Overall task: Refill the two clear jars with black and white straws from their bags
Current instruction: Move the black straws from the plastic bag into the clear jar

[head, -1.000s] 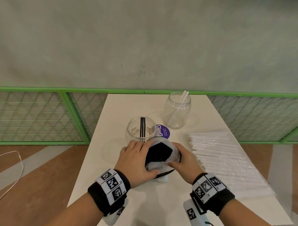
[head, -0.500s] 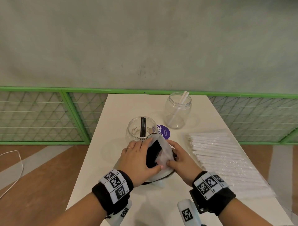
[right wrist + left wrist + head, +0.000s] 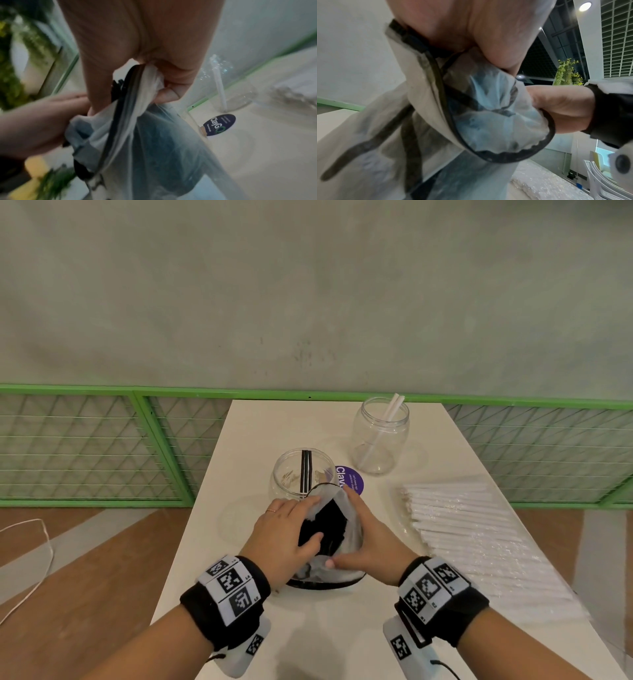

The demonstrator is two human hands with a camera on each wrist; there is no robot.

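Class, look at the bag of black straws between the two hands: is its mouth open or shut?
Open. The left hand and right hand hold the bag apart, showing black straws inside.

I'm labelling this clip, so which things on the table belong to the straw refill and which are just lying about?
Part of the job:
- bag of black straws, held by left hand and right hand
- near jar with black straws
- far jar with white straws
- bag of white straws

Just there:
- purple sticker
- cable on the floor
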